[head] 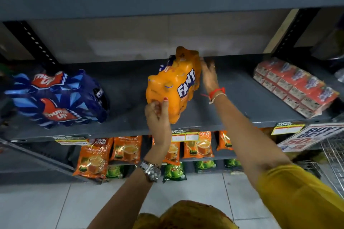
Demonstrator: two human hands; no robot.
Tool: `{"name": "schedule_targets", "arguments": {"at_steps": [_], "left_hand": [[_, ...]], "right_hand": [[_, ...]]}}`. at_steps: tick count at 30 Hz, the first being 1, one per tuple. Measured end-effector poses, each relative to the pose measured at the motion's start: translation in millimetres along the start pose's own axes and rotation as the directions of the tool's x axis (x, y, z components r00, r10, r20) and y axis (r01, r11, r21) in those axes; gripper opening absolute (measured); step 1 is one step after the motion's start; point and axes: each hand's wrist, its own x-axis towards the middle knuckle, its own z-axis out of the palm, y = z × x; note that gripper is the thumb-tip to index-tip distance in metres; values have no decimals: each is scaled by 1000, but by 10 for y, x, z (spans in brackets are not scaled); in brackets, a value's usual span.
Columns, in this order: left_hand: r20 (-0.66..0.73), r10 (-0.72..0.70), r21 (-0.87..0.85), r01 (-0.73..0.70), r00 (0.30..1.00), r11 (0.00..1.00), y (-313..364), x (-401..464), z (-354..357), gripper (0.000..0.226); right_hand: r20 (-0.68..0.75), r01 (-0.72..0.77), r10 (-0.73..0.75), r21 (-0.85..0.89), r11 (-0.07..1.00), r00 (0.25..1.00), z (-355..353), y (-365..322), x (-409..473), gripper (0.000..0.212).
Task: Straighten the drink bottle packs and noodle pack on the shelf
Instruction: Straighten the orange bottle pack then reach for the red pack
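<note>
My left hand [157, 111] pinches the near bottom corner of the orange pack [174, 83], thumb on the front face and fingers curled under it; my right hand [209, 75] lies open and flat against the far right side, palm pressing the wrap, gripping nothing; the pack sits mid-shelf, skewed, its near corner close to the front lip and its far end angled toward the back wall; I judge the step to be squaring this pack, and it goes best if I push with the right palm while the left corner acts as a pivot, sliding rather than lifting, since the shrink wrap is slack and the bottles inside may shift if I hoist by one corner; I should keep the base flat on the shelf [232, 106] so nothing tips forward over the edge; there is bare shelf on both sides, so the swing has room; the blue pack [57, 98] lies well apart to the left, also askew; the noodle pack [296, 87] lies well apart to the right, slanted, its near corner seeming to reach the front lip beside the yellow price tag [287, 128]; the shelf above hangs low, so little headroom for lifting; tea pouches [93, 156] stand on the shelf below, where a dropped pack could land.
</note>
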Motion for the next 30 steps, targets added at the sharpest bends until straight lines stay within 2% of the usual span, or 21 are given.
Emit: {"name": "schedule_targets", "arguments": {"at_steps": [2,4,6,10,14,17,19,24,28,30], "left_hand": [[62,-6,-15,7,998,1000,-37,-35,8,29],[95,3,-16,-2,995,1000,-85,-12,-38,39],[91,22,25,-25,996,999,-109,81,-99,38],[122,74,99,-87,990,991,-128,415,-265,35],[220,72,106,-97,973,990,-123,690,-359,32],[215,59,78,-77,975,994,-135,760,-357,35],[204,48,61,-62,978,996,-157,770,-352,37],[89,59,24,-61,994,998,-69,646,-248,41],[-125,261,-67,-271,957,960,278,470,-134,46],[-171,343,-118,-365,924,924,462,356,70,43]], "right_hand": [[91,-57,63,-64,996,994,30,-23,73,77],[88,-58,64,-66,996,994,47,0,77,77],[34,-5,8,-91,996,999,16,53,6,71],[-90,170,-179,-100,980,980,-119,259,-200,36],[-223,236,-252,-93,967,942,-129,404,-536,33],[-307,272,-290,-99,957,906,-101,492,-758,33],[-308,262,-266,-55,963,913,-82,526,-825,32],[-267,260,-246,15,966,932,-246,491,-850,34],[-397,263,-228,35,964,889,-538,408,-883,36],[-509,256,-200,40,966,837,-814,368,-862,38]]}}
